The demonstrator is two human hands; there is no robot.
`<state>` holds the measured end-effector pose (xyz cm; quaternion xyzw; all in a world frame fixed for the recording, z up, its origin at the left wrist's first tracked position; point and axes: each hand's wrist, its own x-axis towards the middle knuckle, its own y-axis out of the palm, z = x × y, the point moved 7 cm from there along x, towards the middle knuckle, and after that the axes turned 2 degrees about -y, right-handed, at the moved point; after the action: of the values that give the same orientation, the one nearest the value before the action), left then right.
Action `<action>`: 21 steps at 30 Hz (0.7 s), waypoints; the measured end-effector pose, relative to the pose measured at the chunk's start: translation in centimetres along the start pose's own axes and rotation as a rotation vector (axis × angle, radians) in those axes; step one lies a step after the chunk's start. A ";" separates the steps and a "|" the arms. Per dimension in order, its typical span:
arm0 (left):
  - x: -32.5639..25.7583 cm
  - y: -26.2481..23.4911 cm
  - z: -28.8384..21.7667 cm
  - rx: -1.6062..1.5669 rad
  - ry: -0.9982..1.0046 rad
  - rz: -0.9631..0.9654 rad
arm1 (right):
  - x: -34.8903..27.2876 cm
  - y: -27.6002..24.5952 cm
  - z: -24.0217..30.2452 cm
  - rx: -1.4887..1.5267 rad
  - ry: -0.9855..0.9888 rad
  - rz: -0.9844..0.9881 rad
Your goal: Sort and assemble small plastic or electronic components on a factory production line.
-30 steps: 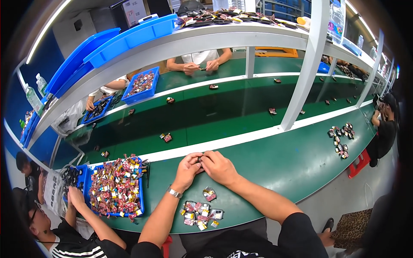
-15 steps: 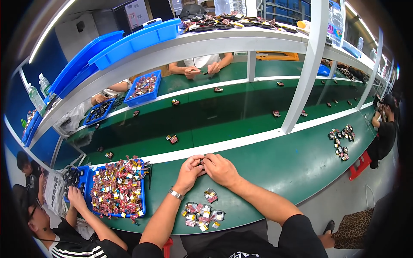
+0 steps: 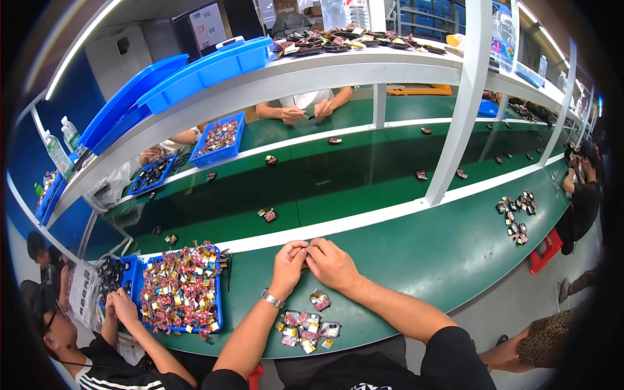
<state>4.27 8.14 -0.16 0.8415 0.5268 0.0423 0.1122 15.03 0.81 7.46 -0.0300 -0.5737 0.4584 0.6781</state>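
Note:
My left hand and my right hand meet over the green workbench, fingertips pinched together. What they hold is small and hidden behind the fingers. A silver watch circles my left wrist. Just below my hands lies one small electronic assembly, dark-cased with pink-red wires and a white and yellow part. Nearer the bench's front edge sits a cluster of similar assemblies, several of them touching. To the left stands a blue tray heaped with wired parts.
A co-worker's hands work beside a blue bin of black parts. Behind a white rail, a green conveyor carries scattered assemblies. A white post rises at right, near another assembly group. A shelf holds blue trays.
My hands stay together; the dark bit glimpsed between my fingertips is now hidden. Assemblies on the conveyor have shifted slightly right. At lower right, the person in leopard print has moved.

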 end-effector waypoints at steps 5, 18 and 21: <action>0.0 0.4 0.3 -0.162 -0.065 0.129 | -0.3 0.5 -0.3 -0.102 -0.042 0.019; 0.1 0.0 0.3 -0.140 -0.045 0.178 | -0.4 0.5 -4.1 0.458 0.508 -0.014; 0.0 0.4 0.0 -0.154 -0.039 0.141 | 0.3 1.8 -6.1 0.561 0.504 0.074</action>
<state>4.65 7.99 -0.06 0.8660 0.4592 0.0740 0.1838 18.91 5.03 4.61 0.0244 -0.2395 0.6001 0.7628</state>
